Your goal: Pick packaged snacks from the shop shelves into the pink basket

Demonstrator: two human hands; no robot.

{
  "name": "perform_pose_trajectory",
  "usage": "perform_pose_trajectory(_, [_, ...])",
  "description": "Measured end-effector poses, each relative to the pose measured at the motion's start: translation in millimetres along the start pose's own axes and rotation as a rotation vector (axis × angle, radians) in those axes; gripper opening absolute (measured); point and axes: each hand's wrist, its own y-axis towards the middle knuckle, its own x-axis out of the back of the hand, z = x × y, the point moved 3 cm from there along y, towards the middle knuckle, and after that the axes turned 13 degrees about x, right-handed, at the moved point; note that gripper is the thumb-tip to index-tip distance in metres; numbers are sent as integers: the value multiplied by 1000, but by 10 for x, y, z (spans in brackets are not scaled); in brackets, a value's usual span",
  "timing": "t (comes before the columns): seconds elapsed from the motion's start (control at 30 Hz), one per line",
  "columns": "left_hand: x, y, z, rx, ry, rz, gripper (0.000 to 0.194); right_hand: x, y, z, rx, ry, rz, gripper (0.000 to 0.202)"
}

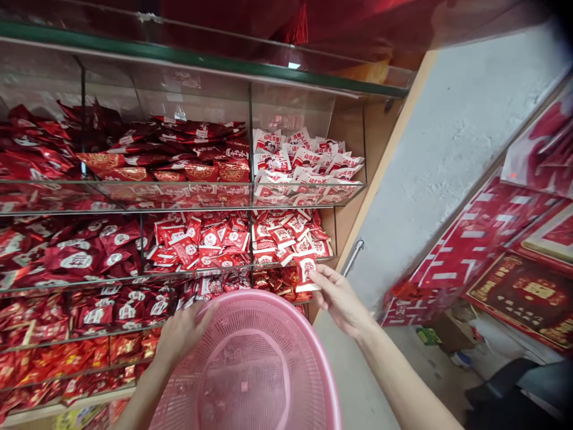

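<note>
My left hand [185,328] is closed on the rim of a pink plastic mesh basket [329,370], whose bottom shows bare. Between the thumb and fingers of my right hand [338,292] is a small red-and-white candy packet [305,272] with a dark character on its front. The packet is just in front of the compartment of similar red-and-white packets [286,233], to the right above the basket's rim. White packets with red print [308,152] fill the compartment above.
Glass-fronted shelves [188,206] hold several compartments of red packets to the left. A grey wall [416,155] with a metal hook [356,257] stands at the right. Red boxes [528,292] and a small cardboard box [456,328] are beyond it, low on the right.
</note>
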Motion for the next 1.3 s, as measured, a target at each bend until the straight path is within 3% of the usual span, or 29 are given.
perform_pose_trajectory(0.13, [-46, 12, -70, -43, 7, -45, 57, -375, -231, -647, -391, 202, 94, 28])
perform_pose_trajectory(0.23, [-81, 16, -118, -61, -2, -49, 56, -585, -462, -1270, -669, 129, 93, 22])
perform_pose_trajectory(0.33, [-103, 12, -165, -67, -4, -36, 56, -647, -566, -1734, -756, -26, 25, 14])
perform_pose_trajectory(0.47, [-131, 18, -203, -72, 21, -43, 60, -647, -529, -1985, -737, -134, 14, 13])
perform_pose_trajectory(0.67, [-210, 63, -245, -91, 25, -23, 63, -526, -459, -2158, -619, -347, 97, 20])
perform_pose_trajectory(0.77, [-245, 87, -272, -98, 14, -18, 67, -445, -436, -2114, -574, -497, 204, 26])
perform_pose_trajectory(0.83, [-255, 100, -286, -107, -3, -16, 69, -400, -419, -1894, -435, -690, 297, 32])
perform_pose_trajectory(0.93, [-253, 120, -290, -112, -11, -3, 68, -280, -479, -1313, -51, -990, 352, 39])
perform_pose_trajectory(1.0, [-248, 134, -282, -111, -5, 2, 66, -88, -635, -959, 99, -1037, 263, 40])
perform_pose_trajectory(1.1, [-256, 151, -269, -107, 4, 11, 64, 356, -1008, -727, 200, -1078, -124, 51])
perform_pose_trajectory(1.2, [-285, 154, -285, -117, 13, 14, 64, 696, -1388, -995, -13, -900, -269, 69])
perform_pose_trajectory(1.3, [-312, 150, -332, -138, 21, 5, 64, 777, -1585, -1289, -65, -727, -182, 58])
